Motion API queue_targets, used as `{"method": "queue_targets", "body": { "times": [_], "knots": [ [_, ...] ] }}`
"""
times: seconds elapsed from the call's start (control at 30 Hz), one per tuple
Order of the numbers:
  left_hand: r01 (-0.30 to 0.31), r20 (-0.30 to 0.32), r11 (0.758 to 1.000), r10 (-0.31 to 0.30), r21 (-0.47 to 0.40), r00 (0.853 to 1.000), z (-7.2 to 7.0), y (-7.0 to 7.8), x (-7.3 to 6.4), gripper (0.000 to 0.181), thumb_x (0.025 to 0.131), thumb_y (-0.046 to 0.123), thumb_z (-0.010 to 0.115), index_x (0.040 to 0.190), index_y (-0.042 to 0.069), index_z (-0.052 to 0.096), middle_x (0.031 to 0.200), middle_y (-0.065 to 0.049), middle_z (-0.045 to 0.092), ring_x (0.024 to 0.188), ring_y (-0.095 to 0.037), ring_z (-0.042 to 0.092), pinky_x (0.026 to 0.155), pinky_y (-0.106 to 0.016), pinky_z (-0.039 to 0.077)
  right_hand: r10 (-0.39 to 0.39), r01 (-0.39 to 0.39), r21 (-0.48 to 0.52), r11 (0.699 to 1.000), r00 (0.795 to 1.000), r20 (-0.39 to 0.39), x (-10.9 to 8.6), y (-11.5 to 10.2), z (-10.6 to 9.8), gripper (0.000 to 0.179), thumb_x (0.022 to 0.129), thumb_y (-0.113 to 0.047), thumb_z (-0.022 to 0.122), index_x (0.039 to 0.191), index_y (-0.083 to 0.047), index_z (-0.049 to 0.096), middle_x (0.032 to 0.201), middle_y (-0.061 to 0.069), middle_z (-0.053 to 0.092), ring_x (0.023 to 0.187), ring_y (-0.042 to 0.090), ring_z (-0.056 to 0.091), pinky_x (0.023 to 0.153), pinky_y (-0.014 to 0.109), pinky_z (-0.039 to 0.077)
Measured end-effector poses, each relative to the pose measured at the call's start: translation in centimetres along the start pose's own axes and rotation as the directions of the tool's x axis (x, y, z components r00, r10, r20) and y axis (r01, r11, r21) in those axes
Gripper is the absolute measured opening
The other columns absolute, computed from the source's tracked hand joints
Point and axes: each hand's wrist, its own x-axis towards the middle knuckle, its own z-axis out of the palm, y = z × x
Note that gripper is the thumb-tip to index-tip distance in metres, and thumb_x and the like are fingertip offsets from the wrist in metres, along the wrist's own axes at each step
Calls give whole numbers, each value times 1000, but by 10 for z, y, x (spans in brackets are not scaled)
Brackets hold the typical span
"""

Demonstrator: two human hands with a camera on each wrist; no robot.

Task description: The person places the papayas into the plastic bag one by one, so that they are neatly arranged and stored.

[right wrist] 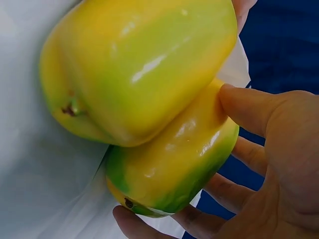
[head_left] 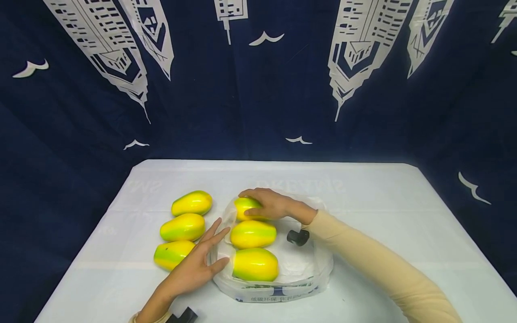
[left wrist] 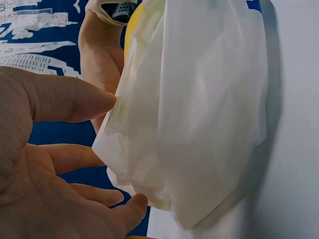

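Left hand (head_left: 195, 269), fingers spread, nothing gripped, was set at the left rim of the plastic bag (head_left: 292, 291) | far yellow-green fruit (head_left: 244, 207), inside the bag, was clasped by the right hand (head_left: 272, 204), fingers curved round it! | two more fruits (head_left: 253, 234) were lined up nearer | three outer fruits (head_left: 183, 227) were ranked left, on the white table (head_left: 404, 202)

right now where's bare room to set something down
The table is bare right of the bag, beyond the sleeve, and left of the three loose fruits. It's crowded between those fruits and the bag, where the left hand is.
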Motion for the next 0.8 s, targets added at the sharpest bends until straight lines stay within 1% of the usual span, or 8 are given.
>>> {"method": "queue_targets", "body": {
  "times": [0.23,0.4,0.67,0.73,0.8],
  "knots": [
    [-7,-2,1000,7,11,1000,-1,0,0,68,93,10,68,154,5,38,169,-11,7,155,-35,5,121,-64,14,-10,10,-4,1000,1000,2,2,-2,1,56,100,-29,62,151,-16,43,146,8,54,129,25,52,116,48,37],
    [-2,-4,1000,2,14,1000,-1,1,-1,68,93,9,68,154,5,38,169,-11,7,155,-35,5,121,-64,12,-9,9,-10,1000,1000,-1,2,0,2,58,100,-31,61,152,-14,41,146,10,53,128,25,52,116,47,37],
    [1,-10,1000,-1,10,1000,-1,0,-1,68,92,10,69,153,6,39,169,-11,8,155,-35,5,121,-64,12,7,-7,-2,1000,1000,-13,-1,0,0,60,100,-34,60,153,-14,40,152,11,49,137,29,47,119,51,33],
    [2,-10,1000,-2,8,1000,0,0,-1,67,93,10,69,153,6,39,169,-11,8,155,-35,5,120,-65,12,-6,6,-2,1000,1000,-23,-3,-1,-3,60,100,-34,60,153,-13,40,152,12,48,140,31,45,118,53,33],
    [1,-9,1000,-1,6,1000,0,0,-1,67,93,10,69,153,6,40,169,-11,8,155,-35,5,120,-65,12,-30,31,10,999,999,-40,-7,-1,-8,60,100,-33,60,152,-12,40,152,14,48,140,33,45,116,54,36]
  ]
}}
